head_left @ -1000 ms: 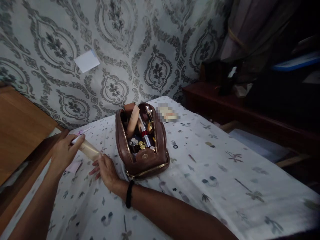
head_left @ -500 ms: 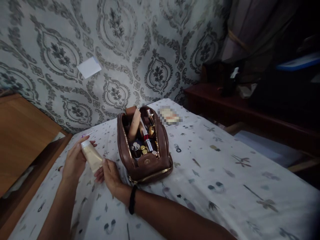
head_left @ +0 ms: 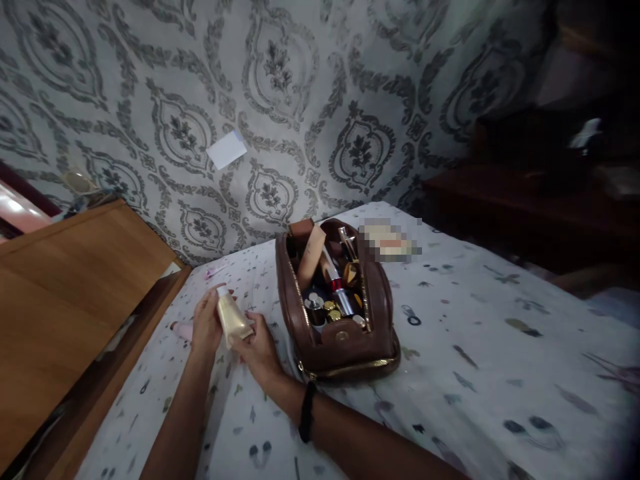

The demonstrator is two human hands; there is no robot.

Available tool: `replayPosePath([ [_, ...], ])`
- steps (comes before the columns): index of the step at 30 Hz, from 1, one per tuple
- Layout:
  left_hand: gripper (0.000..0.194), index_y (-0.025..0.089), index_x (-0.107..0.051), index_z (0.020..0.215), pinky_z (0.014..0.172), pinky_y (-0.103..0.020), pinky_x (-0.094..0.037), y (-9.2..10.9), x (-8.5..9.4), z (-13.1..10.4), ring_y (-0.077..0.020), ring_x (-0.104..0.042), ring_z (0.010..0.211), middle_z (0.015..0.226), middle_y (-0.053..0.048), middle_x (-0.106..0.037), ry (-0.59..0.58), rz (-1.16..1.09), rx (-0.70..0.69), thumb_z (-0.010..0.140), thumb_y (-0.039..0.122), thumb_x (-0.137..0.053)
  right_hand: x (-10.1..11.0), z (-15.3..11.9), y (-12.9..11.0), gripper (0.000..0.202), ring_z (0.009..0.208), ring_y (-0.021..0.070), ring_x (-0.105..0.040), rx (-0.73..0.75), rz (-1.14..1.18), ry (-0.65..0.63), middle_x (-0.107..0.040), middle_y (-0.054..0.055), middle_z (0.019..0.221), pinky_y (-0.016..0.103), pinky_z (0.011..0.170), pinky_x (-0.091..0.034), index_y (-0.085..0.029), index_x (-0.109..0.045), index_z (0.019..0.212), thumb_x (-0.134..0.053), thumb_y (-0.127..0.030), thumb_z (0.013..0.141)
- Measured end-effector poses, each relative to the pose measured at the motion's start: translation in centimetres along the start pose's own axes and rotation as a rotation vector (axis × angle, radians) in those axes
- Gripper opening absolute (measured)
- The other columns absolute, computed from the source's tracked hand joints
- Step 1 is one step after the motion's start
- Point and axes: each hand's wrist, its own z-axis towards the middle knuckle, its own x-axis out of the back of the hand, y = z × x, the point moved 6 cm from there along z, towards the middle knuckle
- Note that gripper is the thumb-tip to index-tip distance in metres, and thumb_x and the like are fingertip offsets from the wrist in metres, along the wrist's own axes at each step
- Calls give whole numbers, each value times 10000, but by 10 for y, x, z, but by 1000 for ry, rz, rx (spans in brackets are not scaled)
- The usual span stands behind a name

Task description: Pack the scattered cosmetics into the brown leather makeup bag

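Between my two hands is a cream-coloured squeeze tube [head_left: 232, 319] with a pale cap, tilted with its cap end up and to the left. My left hand [head_left: 206, 320] grips it near the cap. The fingers of my right hand [head_left: 259, 347] close around its flat lower end; a black band circles that wrist. Just right of my hands, a brown zippered toiletry bag [head_left: 343, 350] stands wide open. Inside it are a peach-coloured tube [head_left: 311, 256], a silver and red cylinder [head_left: 341, 293] and several small bottles with gold or silver caps.
A pink item [head_left: 183, 330] lies left of my left hand, and a small pinkish-purple item [head_left: 216, 270] farther back. A blurred-out flat item [head_left: 393, 241] rests behind the bag. Wooden furniture [head_left: 95, 280] borders the patterned sheet [head_left: 450, 413] at left; dark furniture stands at right.
My view has swung left, so the scene sits farther right. My right hand has shifted its hold on the tube's lower end, and the tube stands a little more upright. The bag looks unchanged.
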Motion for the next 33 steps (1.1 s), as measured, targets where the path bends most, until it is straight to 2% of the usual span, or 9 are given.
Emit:
replayPosePath([
  [2, 538, 170, -673, 949, 579, -244, -474, -4, 3, -1, -155, -647, 641, 763, -10, -714, 3, 11, -10, 608, 553, -834, 1, -1, -3, 599, 848, 187, -624, 79, -90, 12, -628, 64, 1080, 284, 700, -509, -192, -471, 1221, -666, -153, 656],
  [6, 484, 178, -688, 958, 575, -243, -471, -10, 6, -3, -150, -642, 628, 760, -14, -713, -19, 7, -17, 666, 548, -799, 3, -3, -4, 553, 970, 220, -606, 188, -207, 51, -626, 62, 1104, 322, 808, -509, -197, -521, 1153, -625, -112, 616],
  [10, 453, 182, -715, 1007, 607, -259, -491, -10, 4, -2, -169, -653, 676, 774, -26, -716, -56, -3, -3, 707, 519, -759, 5, -2, -1, 523, 984, 223, -601, 187, -271, 84, -620, 65, 1084, 307, 794, -506, -203, -542, 1126, -611, -115, 616],
  [16, 449, 167, -727, 1032, 652, -271, -492, -7, 5, -2, -185, -670, 745, 919, -77, -760, -95, -38, -4, 690, 457, -758, 6, -2, -2, 626, 1026, 244, -585, 205, -287, 93, -603, 68, 1112, 334, 830, -506, -204, -548, 1215, -651, -135, 601],
  [27, 452, 190, -767, 983, 633, -232, -476, -12, 10, -1, -124, -616, 681, 831, -16, -743, -71, -85, 20, 634, 468, -839, 6, -2, -2, 661, 1102, 276, -577, 201, -316, 90, -599, 95, 1142, 402, 981, -477, -173, -526, 1284, -629, -161, 631],
  [31, 459, 182, -769, 992, 606, -213, -450, -11, 13, 0, -112, -602, 673, 825, -13, -732, -55, -75, 6, 642, 472, -836, 5, -2, 0, 720, 1237, 294, -528, 192, -291, 100, -569, 137, 1272, 414, 1059, -425, -164, -469, 1334, -621, -163, 629],
  [33, 467, 179, -768, 999, 594, -210, -438, -10, 13, 1, -109, -593, 666, 809, -9, -721, -54, -77, 0, 638, 467, -840, 5, -3, -2, 715, 1230, 282, -539, 207, -257, 110, -567, 133, 1299, 410, 1041, -437, -181, -453, 1329, -612, -160, 632],
])
